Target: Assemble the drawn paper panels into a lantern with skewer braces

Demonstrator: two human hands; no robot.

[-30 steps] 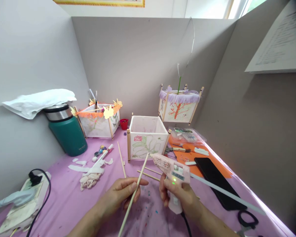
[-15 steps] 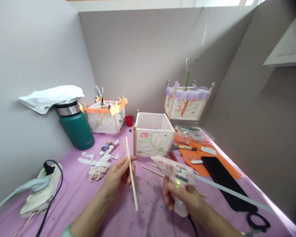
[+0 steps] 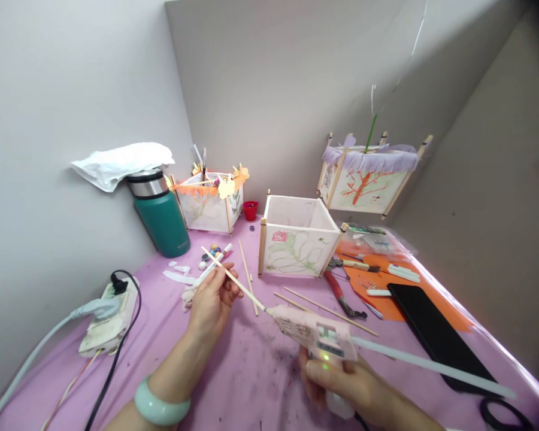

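Observation:
My left hand (image 3: 214, 294) pinches a thin wooden stick (image 3: 245, 288) that slants down to the right. A pink hot glue gun (image 3: 312, 329) is gripped in my right hand (image 3: 336, 374), its green lights lit and a long glue stick (image 3: 431, 362) trailing from its back. The gun's nozzle is at the stick's lower right end; whether they touch I cannot tell. Beyond both hands stands an open white box lantern (image 3: 294, 248) with a drawn flower and wooden corner posts. Loose sticks lie on the purple cloth, one (image 3: 248, 278) near my left hand and two (image 3: 330, 311) before the lantern.
A green bottle (image 3: 161, 215) and a power strip (image 3: 110, 317) stand at left. Behind are an orange-trimmed lantern (image 3: 206, 209), a red cup (image 3: 250, 211) and a hanging purple-fringed lantern (image 3: 368, 179). Pliers (image 3: 339, 293), a black phone (image 3: 435, 335) and scissors (image 3: 505, 414) lie at right.
One of the two sticks in my left hand now lies on the cloth. The other has tilted toward the glue gun, whose nozzle is now at its end. The view has shifted left.

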